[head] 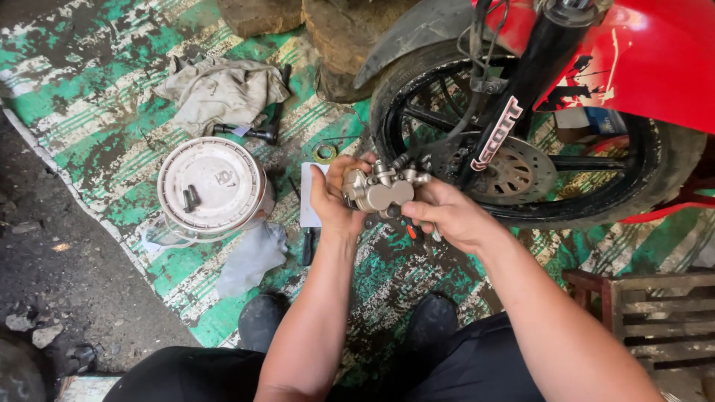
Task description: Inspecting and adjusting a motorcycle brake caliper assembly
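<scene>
A tan metal brake caliper (pixel 381 190) is held between both hands in front of a motorcycle's front wheel (pixel 521 160). My left hand (pixel 333 199) grips its left end, thumb over the top. My right hand (pixel 449 214) holds its right side from below. A black hose runs from the caliper up along the black fork leg (pixel 521 82). The perforated brake disc (pixel 521 173) sits just right of the caliper. A red fairing (pixel 655 52) is above the wheel.
A white bucket lid (pixel 210 186) carries two small dark bolts. A dirty rag (pixel 222 91) and black tool (pixel 261 134) lie behind it. A grey cloth (pixel 253 257), screwdriver (pixel 307 246) and ring (pixel 324 153) rest on the green striped mat. A wooden crate (pixel 640 313) stands right.
</scene>
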